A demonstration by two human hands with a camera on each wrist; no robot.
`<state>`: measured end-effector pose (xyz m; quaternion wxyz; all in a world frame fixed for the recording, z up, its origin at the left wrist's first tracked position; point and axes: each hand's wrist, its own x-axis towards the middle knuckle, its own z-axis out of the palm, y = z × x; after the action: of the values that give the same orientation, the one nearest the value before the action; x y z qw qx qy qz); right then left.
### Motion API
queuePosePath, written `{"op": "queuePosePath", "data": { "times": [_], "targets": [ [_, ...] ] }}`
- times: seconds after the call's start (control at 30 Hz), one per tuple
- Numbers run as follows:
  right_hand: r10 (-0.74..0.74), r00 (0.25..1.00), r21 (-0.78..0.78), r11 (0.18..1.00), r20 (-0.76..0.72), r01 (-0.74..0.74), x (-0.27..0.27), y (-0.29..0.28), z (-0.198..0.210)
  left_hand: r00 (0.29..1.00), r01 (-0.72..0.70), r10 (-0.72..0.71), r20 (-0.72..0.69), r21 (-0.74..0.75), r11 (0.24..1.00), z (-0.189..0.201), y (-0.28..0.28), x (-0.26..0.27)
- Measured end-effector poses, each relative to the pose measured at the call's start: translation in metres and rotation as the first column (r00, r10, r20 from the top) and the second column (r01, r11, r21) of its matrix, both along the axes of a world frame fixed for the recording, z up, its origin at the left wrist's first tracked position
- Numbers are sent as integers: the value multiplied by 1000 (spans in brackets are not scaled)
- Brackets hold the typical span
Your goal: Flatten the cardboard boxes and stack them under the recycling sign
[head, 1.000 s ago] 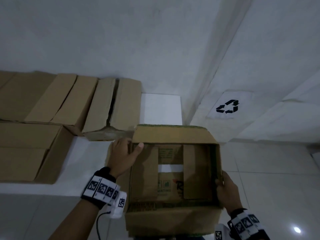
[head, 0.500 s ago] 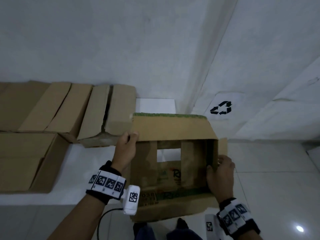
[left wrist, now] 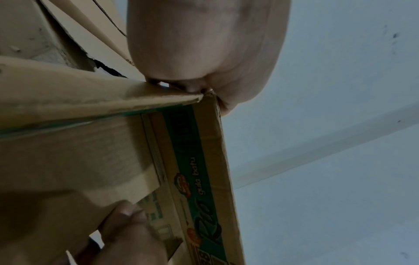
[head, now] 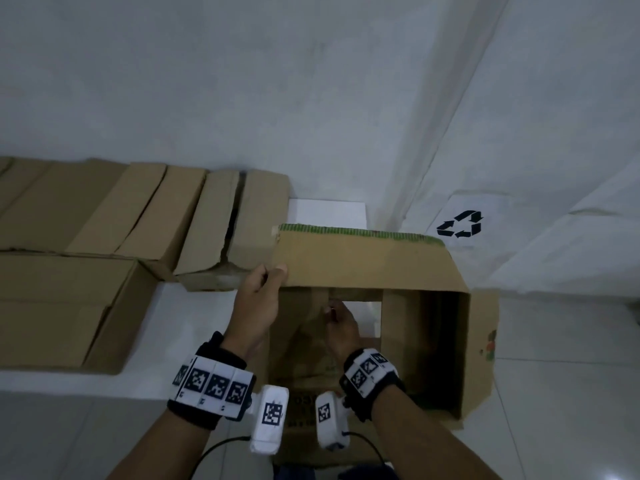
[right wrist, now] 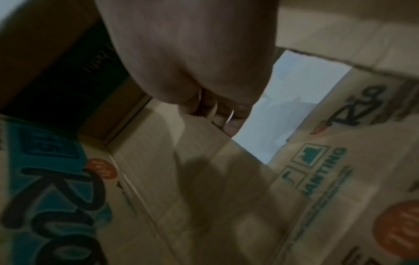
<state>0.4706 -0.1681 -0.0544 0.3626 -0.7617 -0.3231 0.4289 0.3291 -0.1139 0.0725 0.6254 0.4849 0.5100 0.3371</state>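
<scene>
An open brown cardboard box (head: pixel 367 261) with a green-printed edge stands in front of me, its opening facing me. My left hand (head: pixel 268 273) pinches the left corner of its upper flap; the left wrist view shows the fingers (left wrist: pixel 181 87) clamped on that cardboard edge. My right hand (head: pixel 332 311) reaches inside the box and grips the edge of an inner bottom flap (right wrist: pixel 204 161) beside the gap, with its fingers (right wrist: pixel 217 114) curled over the edge. The recycling sign (head: pixel 460 225) is on the wall to the right, just beyond the box.
Several closed and flattened cardboard boxes (head: pixel 104 237) lie along the wall on the left. A white board (head: pixel 327 213) leans behind the held box. Tiled floor (head: pixel 554 341) shows to the right, below the sign.
My right hand left the box's right rim and went inside to the inner flap. My left hand shifted up onto the upper flap's corner. The box tipped its opening more toward me.
</scene>
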Motion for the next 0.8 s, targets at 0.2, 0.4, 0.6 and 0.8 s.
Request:
{"op": "queuePosePath", "data": {
  "times": [0.2,0.4,0.6,0.8],
  "targets": [
    [-55,987,-43,998,-152,49,4,22,-1,997,-23,24,73,-15,1000,21,-7,-9],
    [68,995,-90,993,-71,-74,8,35,3,989,16,-15,145,-8,1000,28,-22,-7],
    [93,996,-69,993,6,-92,4,25,21,995,-12,9,104,22,1000,26,-22,-2],
    [442,652,-211,890,616,-404,35,-41,67,995,-74,74,68,0,997,16,-11,-2]
  ]
}}
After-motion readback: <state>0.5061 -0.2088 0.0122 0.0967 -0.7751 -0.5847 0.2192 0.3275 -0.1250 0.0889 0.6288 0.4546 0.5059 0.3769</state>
